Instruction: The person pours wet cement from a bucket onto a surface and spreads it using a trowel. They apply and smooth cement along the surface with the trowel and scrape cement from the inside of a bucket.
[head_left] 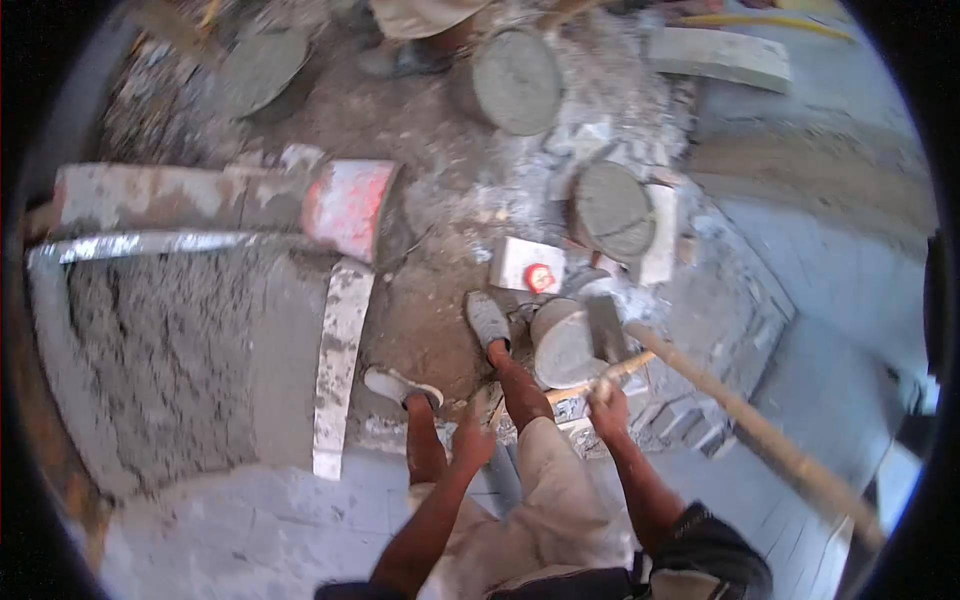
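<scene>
Above my knees, my right hand (607, 408) is closed at the near end of a flat grey trowel (605, 328). The trowel's blade lies over the right side of a round container of grey mortar (563, 345). My left hand (473, 436) is held over my lap with its fingers curled; a thin thing shows beside it, too blurred to name. Behind my right hand a thin yellowish stick (630, 365) runs across the container's near edge. A red round object (539, 277) sits on a white block (512, 262) beyond the container.
Other mortar-filled buckets (612, 210) (517, 82) stand farther off. On the left are a tipped red bucket (345, 210), a mortar-filled trough (170, 360) and a white strip (338, 370). A wooden pole (750, 420) slants at right. Another person's foot (400, 60) shows at the top.
</scene>
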